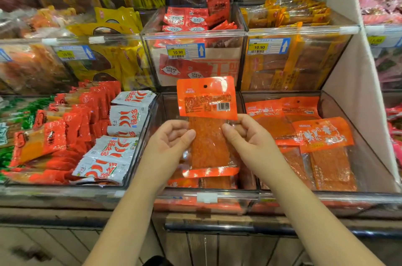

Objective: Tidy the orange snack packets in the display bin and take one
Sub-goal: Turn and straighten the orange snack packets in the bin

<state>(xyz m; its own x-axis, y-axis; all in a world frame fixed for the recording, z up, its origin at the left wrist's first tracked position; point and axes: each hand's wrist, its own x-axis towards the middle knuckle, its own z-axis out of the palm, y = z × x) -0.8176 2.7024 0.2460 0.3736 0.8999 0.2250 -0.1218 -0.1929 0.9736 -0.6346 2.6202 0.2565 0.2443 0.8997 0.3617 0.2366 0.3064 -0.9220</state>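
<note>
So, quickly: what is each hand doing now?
Left hand: pinches the orange packet at its left edge.
Right hand: pinches the same packet's right edge.

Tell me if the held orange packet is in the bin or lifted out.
Out: the left hand and right hand pinch the orange packet upright above the packets lying in the display bin.

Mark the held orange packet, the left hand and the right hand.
held orange packet (pixel 207 139), head view, its clear window.
left hand (pixel 168 143), head view, middle of the hand.
right hand (pixel 248 137), head view, middle of the hand.
</note>
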